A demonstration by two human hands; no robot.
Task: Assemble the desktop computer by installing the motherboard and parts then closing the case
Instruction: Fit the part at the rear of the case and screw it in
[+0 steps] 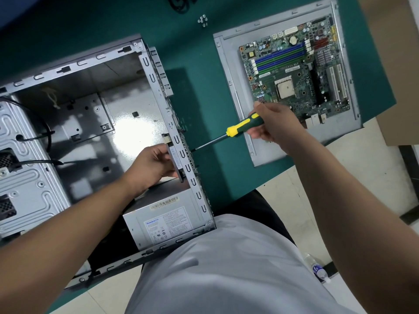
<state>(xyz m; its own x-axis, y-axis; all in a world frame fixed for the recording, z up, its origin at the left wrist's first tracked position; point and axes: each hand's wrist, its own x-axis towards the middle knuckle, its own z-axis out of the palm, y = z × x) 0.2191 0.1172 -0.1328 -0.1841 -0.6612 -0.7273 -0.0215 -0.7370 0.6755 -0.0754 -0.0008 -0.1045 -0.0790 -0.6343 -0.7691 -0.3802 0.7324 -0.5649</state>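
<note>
A screwdriver (243, 126) is gripped by the right hand (269, 125), tip at the case (90, 105) wall; a flat part (175, 158) is pinched inside by the left hand (152, 164). The shaft should be kept square (motherboard (294, 75) waits aside, on the side panel (229, 75)).

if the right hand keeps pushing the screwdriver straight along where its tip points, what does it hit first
The right hand aims the screwdriver down-left at the computer case rear wall. Its tip is already at that wall, probably on a screw, opposite the small part the left hand holds inside.
</note>
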